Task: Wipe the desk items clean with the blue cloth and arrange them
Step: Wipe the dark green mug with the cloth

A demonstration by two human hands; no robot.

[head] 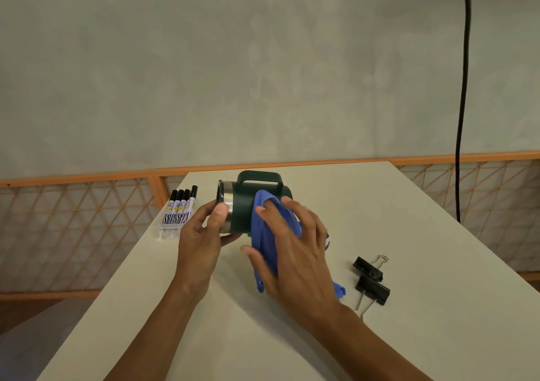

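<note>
A dark green mug [244, 202] with a steel rim is tipped on its side above the desk, handle up, mouth to the left. My left hand [201, 234] grips its rim end, thumb on the steel band. My right hand [295, 249] holds the blue cloth [266, 234] against the mug's side, fingers spread over the cloth. A loose end of the cloth hangs down by my wrist. The mug's base end is hidden behind my right hand.
A pack of several black-capped markers [178, 209] lies at the desk's left edge. Two black binder clips [371, 278] lie to the right of my hands. The pale desk [423, 263] drops off at left; an orange mesh rail [73, 220] and a hanging black cable [463, 103] stand behind.
</note>
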